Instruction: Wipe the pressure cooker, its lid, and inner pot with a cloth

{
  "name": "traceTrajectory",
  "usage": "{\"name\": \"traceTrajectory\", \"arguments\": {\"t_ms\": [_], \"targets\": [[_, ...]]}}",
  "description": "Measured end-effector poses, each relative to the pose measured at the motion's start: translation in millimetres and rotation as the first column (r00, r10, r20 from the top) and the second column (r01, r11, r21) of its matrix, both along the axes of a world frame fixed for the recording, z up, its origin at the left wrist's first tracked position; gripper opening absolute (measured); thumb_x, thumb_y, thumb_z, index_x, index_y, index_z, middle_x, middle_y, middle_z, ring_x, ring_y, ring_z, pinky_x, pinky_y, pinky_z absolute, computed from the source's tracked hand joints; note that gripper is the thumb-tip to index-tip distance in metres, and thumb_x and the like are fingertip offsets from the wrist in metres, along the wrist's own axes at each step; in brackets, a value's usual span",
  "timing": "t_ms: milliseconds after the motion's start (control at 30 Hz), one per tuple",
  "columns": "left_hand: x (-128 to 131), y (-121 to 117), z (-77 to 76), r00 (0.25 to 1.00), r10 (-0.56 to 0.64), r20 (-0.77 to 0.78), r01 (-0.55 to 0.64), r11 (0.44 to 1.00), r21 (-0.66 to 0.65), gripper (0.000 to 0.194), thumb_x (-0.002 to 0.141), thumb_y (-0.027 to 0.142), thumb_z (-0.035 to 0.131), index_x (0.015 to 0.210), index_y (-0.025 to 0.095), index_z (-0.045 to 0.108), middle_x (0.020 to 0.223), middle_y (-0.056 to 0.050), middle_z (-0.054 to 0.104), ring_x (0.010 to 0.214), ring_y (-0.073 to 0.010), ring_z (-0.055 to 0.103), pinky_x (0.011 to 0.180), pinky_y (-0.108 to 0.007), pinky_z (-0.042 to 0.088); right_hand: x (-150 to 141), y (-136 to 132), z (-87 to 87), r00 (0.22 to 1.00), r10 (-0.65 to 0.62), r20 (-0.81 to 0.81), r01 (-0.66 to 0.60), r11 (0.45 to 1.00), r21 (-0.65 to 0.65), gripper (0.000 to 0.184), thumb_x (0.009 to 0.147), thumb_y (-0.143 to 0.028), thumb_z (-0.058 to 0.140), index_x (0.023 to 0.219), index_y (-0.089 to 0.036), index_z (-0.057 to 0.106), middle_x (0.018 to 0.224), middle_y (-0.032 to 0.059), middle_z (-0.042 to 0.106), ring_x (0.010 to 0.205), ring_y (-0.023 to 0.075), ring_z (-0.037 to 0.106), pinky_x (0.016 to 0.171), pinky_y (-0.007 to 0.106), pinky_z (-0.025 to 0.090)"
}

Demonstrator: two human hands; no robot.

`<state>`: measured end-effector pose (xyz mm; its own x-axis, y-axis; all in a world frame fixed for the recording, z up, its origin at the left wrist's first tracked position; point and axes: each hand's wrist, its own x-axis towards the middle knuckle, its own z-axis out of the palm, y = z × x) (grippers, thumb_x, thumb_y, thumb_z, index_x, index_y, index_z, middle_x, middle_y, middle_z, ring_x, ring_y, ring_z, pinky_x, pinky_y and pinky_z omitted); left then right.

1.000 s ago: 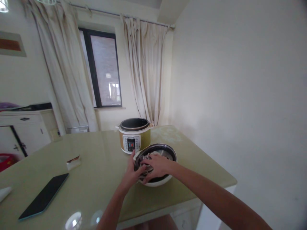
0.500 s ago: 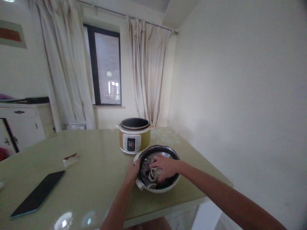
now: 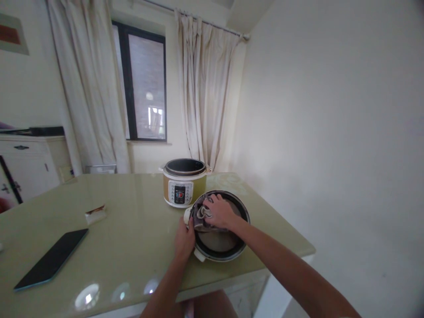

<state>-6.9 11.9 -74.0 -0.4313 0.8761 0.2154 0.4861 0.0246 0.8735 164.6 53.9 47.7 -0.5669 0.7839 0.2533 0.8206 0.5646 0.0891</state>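
Observation:
A pressure cooker lid (image 3: 220, 245) lies upside down on the table, its metal inside and dark rim facing up. My left hand (image 3: 185, 238) grips the lid's left edge beside a white lug. In my right hand (image 3: 219, 211) is a bunched grey cloth (image 3: 202, 216), pressed against the upper left of the lid's inside. Just behind the lid stands the pressure cooker (image 3: 184, 183), lidless, with a gold and white body and a button panel; the dark inside of its pot shows.
The glossy green table (image 3: 132, 247) ends at a near edge and a right edge by the wall. To the left lie a dark flat tablet-like slab (image 3: 51, 260) and a small packet (image 3: 96, 214). Curtains (image 3: 207, 88) and a window stand behind.
My right hand and the cloth have moved from the lid's lower left to its upper left. The lid looks tipped more toward me. My view has shifted slightly.

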Motion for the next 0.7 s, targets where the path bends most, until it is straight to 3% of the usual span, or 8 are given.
{"name": "traceTrajectory", "arguments": {"t_ms": [167,333,467,600,700], "targets": [[-6,1,-1.8,0.997,0.064,0.041,-0.062,0.997,-0.038,0.036,0.108,0.044,0.038,0.12,0.018,0.059,0.103,-0.013,0.078,0.098,-0.0278,0.075,0.077,-0.035,0.053,-16,1,-9.8,0.997,0.076,0.006,-0.076,0.997,0.002,0.061,0.082,-0.052,0.08,0.137,-0.033,0.062,0.138,0.0115,0.055,0.127,0.0347,0.049,0.086,0.041,0.055],[-6,4,-3.6,0.993,0.11,0.041,-0.111,0.993,0.035,0.036,0.107,0.042,0.039,0.121,0.015,0.059,0.098,-0.013,0.076,0.09,-0.0275,0.073,0.072,-0.034,0.051,13,-1,-1.4,0.992,-0.109,0.063,0.102,0.989,0.108,0.051,0.083,-0.032,0.081,0.131,-0.026,0.066,0.14,0.0148,0.057,0.131,0.0364,0.047,0.092,0.044,0.054],[1,3,0.0,0.986,0.164,0.042,-0.166,0.984,0.065,0.041,0.107,0.045,0.038,0.125,0.014,0.059,0.106,-0.017,0.075,0.095,-0.0295,0.073,0.076,-0.037,0.052,41,-22,-3.6,0.975,-0.215,0.056,0.215,0.977,0.008,0.05,0.079,-0.037,0.081,0.127,-0.025,0.069,0.134,0.015,0.06,0.122,0.0356,0.055,0.084,0.042,0.056],[7,2,5.4,0.983,0.172,0.062,-0.178,0.977,0.117,0.043,0.106,0.046,0.04,0.131,0.015,0.058,0.108,-0.016,0.075,0.097,-0.0293,0.072,0.077,-0.036,0.053,42,-46,-17.1,0.994,-0.06,0.094,0.074,0.986,-0.147,0.05,0.074,-0.049,0.082,0.119,-0.027,0.074,0.124,0.0116,0.065,0.114,0.0323,0.061,0.087,0.042,0.055],[6,1,7.0,0.986,0.159,0.053,-0.165,0.977,0.137,0.043,0.105,0.045,0.042,0.133,0.016,0.058,0.105,-0.014,0.076,0.092,-0.0292,0.072,0.074,-0.036,0.052,22,-53,-31.9,0.997,0.06,0.044,-0.053,0.988,-0.148,0.046,0.073,-0.05,0.081,0.114,-0.029,0.074,0.12,0.0087,0.065,0.116,0.0314,0.059,0.088,0.041,0.055]]}}
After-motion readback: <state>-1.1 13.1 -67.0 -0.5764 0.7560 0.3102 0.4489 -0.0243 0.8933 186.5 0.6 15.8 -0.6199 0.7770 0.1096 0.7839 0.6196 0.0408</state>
